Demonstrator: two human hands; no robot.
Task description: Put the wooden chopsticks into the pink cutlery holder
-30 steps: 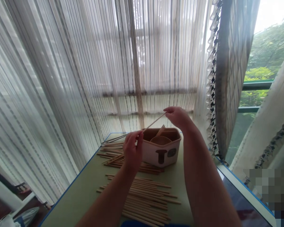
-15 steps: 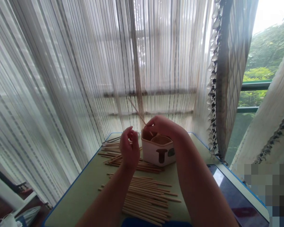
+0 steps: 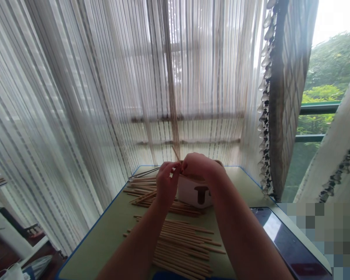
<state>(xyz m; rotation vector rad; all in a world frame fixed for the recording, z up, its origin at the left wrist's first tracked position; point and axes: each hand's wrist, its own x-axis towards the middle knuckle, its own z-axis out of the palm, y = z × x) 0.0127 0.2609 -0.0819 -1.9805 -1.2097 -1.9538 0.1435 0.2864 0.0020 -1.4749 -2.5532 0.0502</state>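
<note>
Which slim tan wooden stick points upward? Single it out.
The slim tan stick slanting up beside the bare left hand and right hand; other visible sticks lie on the pale green table.

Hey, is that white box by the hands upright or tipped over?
Upright: the white box stands on the table, its brown rim facing up. The right hand hides part of it.

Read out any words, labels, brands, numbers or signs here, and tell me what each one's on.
There's no text I can read for certain.
White box: a dark T-like shape on its side; letter or picture, I can't tell.
Dark screen at right: nothing legible.
</note>
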